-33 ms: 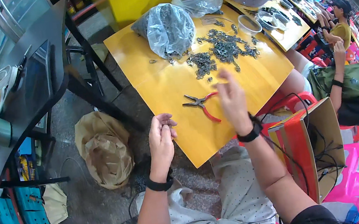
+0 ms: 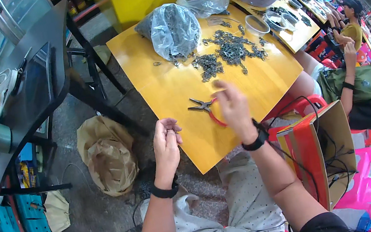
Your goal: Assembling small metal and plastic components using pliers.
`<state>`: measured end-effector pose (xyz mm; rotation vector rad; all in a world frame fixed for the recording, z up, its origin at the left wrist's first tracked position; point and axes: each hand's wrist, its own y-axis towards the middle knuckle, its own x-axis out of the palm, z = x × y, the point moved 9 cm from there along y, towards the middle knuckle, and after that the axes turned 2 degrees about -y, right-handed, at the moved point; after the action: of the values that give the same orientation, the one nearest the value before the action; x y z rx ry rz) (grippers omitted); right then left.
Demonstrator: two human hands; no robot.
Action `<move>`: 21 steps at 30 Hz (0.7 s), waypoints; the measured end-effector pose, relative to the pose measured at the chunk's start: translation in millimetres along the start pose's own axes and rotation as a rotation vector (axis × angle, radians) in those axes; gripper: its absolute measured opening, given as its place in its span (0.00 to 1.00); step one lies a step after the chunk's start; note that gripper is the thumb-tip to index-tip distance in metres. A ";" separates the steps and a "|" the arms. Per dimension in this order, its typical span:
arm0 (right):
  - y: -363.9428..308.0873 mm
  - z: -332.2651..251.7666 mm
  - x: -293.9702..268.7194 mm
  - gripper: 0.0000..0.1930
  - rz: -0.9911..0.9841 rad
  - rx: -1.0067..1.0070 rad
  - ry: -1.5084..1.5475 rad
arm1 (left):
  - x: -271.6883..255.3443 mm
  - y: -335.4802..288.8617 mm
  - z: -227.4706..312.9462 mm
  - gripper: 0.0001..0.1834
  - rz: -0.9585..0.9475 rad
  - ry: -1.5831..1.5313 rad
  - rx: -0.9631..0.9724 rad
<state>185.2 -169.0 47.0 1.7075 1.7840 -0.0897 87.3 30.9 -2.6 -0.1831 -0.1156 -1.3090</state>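
The person has a bare left hand (image 2: 165, 141) and bare right hand (image 2: 235, 110), a broad black left wristband (image 2: 164, 192) and black right wristband (image 2: 255, 142), a short-sleeved black cloth top (image 2: 322, 229), and off-white cloth legwear (image 2: 250, 193) dotted with dark specks.

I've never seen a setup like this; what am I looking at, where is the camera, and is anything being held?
There is no machine: these are a person's bare hands, seen from above by a wide fisheye camera worn on the head, so edges bend. On the yellow table lie red-handled pliers, piles of small metal pieces, apparently clasps, and a bulging clear plastic bag. The left hand is half curled by the table's edge; the right hand, blurred, partly hides the pliers. Whether either holds something tiny, I cannot tell.
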 end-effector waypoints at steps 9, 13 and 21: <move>-41.0 -60.9 90.1 0.20 -0.650 0.109 0.534 | 8.3 -7.1 19.4 0.09 -0.058 0.076 0.149; -35.2 -62.2 82.3 0.14 -0.505 -0.009 0.381 | 4.2 -7.5 23.0 0.10 -0.018 0.096 0.161; -31.6 -56.8 76.0 0.07 -0.396 0.016 0.259 | -6.0 -3.0 9.4 0.13 -0.058 0.001 0.023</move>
<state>138.6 -80.7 41.7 1.4034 2.3022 -0.0547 83.0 37.7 5.7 -0.1606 -0.1358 -1.3647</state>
